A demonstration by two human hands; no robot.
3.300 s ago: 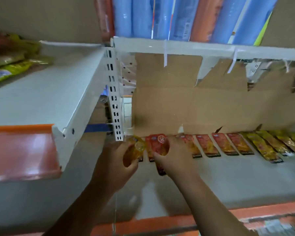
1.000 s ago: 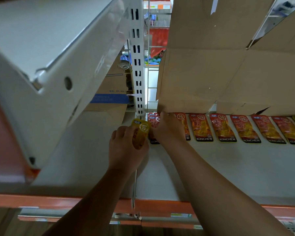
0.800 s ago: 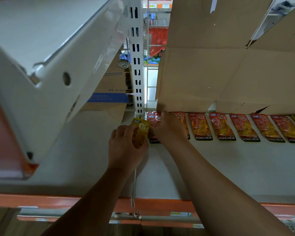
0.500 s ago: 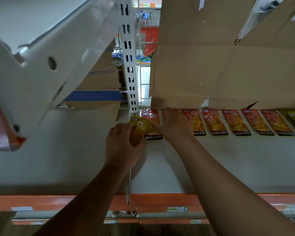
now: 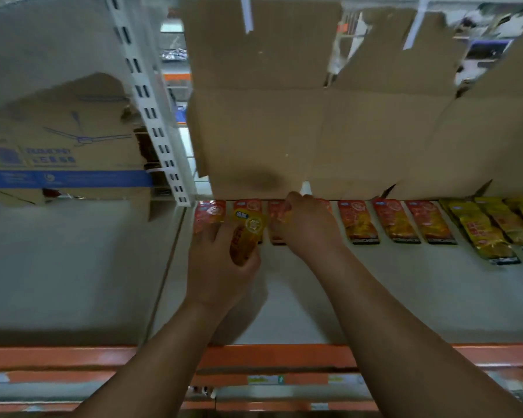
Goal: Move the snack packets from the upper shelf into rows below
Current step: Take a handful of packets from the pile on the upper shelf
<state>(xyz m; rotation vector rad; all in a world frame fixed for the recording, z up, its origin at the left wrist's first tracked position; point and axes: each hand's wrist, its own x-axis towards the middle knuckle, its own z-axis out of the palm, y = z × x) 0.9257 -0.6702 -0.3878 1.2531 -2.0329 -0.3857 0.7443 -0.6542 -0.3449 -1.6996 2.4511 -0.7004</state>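
Over the lower shelf (image 5: 375,297), a yellow packet (image 5: 247,236) is gripped in the left hand (image 5: 221,267), long axis pointing toward the cardboard (image 5: 269,131). The right hand (image 5: 310,227), shifted rightward since earlier, is curled over a red packet (image 5: 280,220); grip unclear.

Brown cardboard backing (image 5: 284,131) behind shelf (image 5: 465,297); white slotted upright (image 5: 151,116) at left; orange front edge (image 5: 269,356).
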